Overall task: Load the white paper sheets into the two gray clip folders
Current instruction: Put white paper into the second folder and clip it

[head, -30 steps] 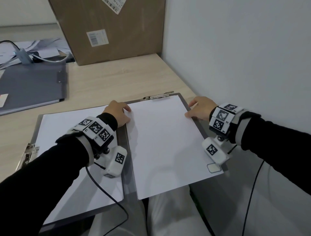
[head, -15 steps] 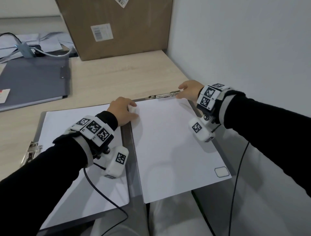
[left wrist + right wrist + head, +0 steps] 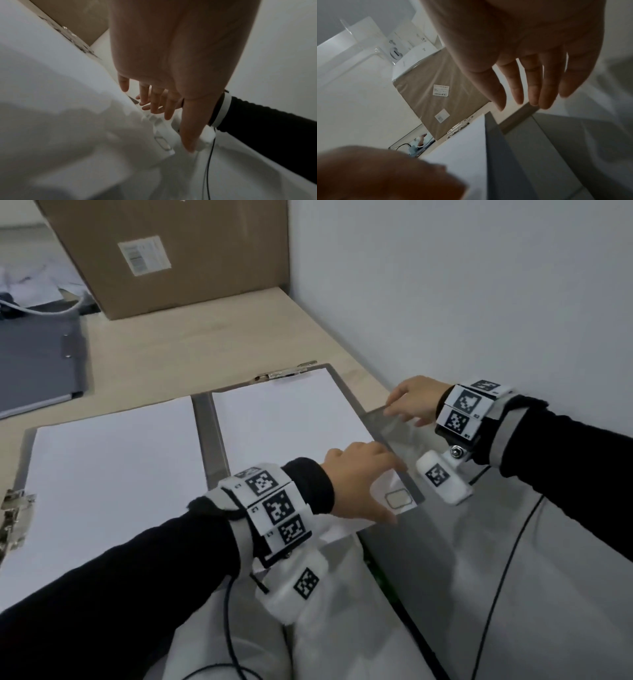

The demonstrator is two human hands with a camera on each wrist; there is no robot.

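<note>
With both my left hand (image 3: 359, 481) and right hand (image 3: 416, 400) spread at the folder's (image 3: 394, 429) right edge, I should lift its cover evenly.

An open folder (image 3: 202, 419) lies before the box (image 3: 178, 251), a closed folder (image 3: 37, 364) to its left.

Pale wall (image 3: 445, 285) beside wooden desk (image 3: 205, 344)

Black sleeves (image 3: 102, 604), white wristbands (image 3: 274, 508) with black-and-white square markers, thin black cables (image 3: 496, 594)
</note>
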